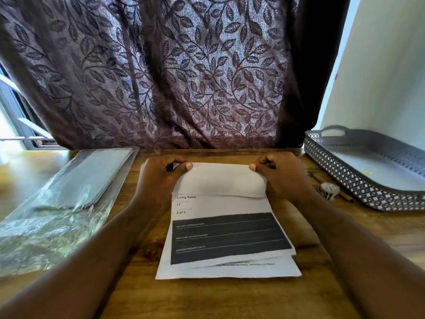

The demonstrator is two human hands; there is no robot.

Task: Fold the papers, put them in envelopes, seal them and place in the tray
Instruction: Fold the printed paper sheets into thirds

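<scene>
White paper [220, 180] is pinched at its turned-over far edge by curled fingers [187, 166], thumbs on top. The left hand [161, 178] is closed on one corner and the right hand [280, 178] on the other. The upper part of the sheet is doubled toward the person, blank side up. It is laid on a stack of printed papers [230, 271] at the middle of the wooden bench [207, 300]. A clear packet of grey envelopes [92, 178] is seen to the left, and a grey perforated tray [340, 178] to the right, both apart from the stack.
</scene>
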